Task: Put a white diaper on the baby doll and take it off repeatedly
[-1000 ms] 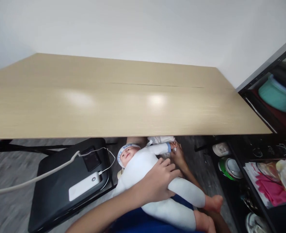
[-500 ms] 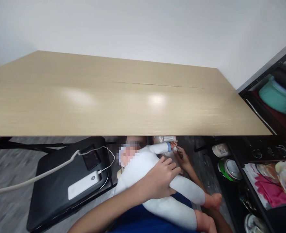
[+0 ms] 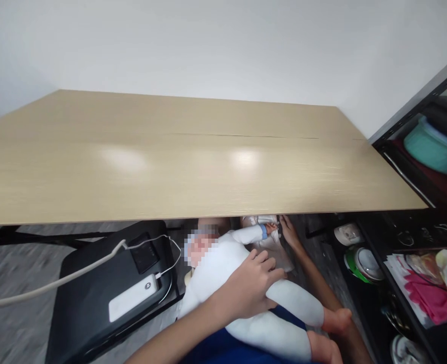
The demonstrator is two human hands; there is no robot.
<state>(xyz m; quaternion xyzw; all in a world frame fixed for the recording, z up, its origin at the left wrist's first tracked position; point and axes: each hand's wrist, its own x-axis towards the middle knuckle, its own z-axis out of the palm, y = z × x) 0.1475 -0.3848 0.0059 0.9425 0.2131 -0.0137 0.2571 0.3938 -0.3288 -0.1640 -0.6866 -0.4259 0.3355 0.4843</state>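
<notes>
On lap point(image 3: 227, 349) | L hand point(image 3: 255, 285) curled o/ doll point(image 3: 219, 263) | R hand point(image 3: 289, 231) part-open nearby

It looks like a home: bare table point(image 3: 193, 172), padded chair point(image 3: 90, 293), cluttered shelves point(image 3: 402, 302).

Single camera, worn on head, looking from above seated lap. Faces forward and down, over table point(image 3: 193, 172) toward pale wall point(image 3: 208, 45), which fills top of view. Table's near edge crosses below mid-height; doll point(image 3: 223, 260) and left hand point(image 3: 256, 280) sit below it, close to lens. Right hand point(image 3: 290, 233) farther off, by that edge. Coverage wide: black seat point(image 3: 90, 313) at lower left, shelf unit point(image 3: 378, 247) cut by right border.
</notes>
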